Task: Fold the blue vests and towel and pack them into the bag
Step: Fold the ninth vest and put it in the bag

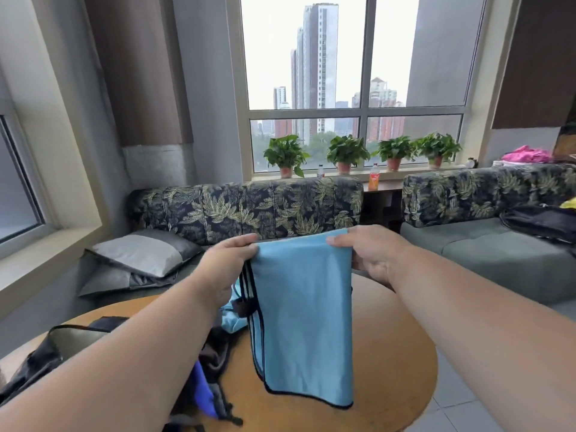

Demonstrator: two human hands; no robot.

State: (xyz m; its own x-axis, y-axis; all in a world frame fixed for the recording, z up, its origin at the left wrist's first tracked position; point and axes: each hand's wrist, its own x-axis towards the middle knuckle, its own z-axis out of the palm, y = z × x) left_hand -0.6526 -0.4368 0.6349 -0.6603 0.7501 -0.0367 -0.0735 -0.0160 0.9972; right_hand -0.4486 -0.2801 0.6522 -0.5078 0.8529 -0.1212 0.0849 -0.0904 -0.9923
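Both hands are raised over the round wooden tabletop (389, 353), the left hand (224, 269) pinching the top left corner of the light blue towel (305, 322) and the right hand (371, 254) pinching its top right corner, so the towel hangs folded in layers with its dark-trimmed lower edge just above the wood. On the tabletop's left side lies the open dark bag (53, 347), and beside it, partly hidden by the left forearm, a heap of blue cloth (202, 391) that may be a vest. Behind stand a leaf-patterned sofa (249, 210) with a grey cushion (140, 254) and potted plants (346, 151) on the windowsill.
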